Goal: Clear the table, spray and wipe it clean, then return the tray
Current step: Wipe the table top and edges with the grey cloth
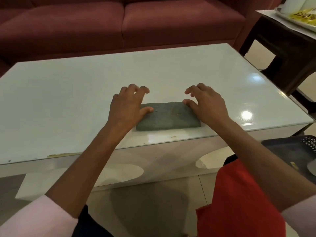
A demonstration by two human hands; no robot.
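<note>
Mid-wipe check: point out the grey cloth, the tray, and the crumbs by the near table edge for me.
grey cloth [168,116]: head view, middle of its folded top face.
tray [298,19]: head view, near rim, on the dark side table.
crumbs [173,136]: head view, small speck cluster just in front of the cloth.

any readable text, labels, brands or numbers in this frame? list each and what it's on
Nothing legible.
Tray on the dark side table, top right: dark marks on a yellow patch that look like lettering, too blurred and cropped to read.
Grey cloth, white table, sofa: no print visible.
</note>
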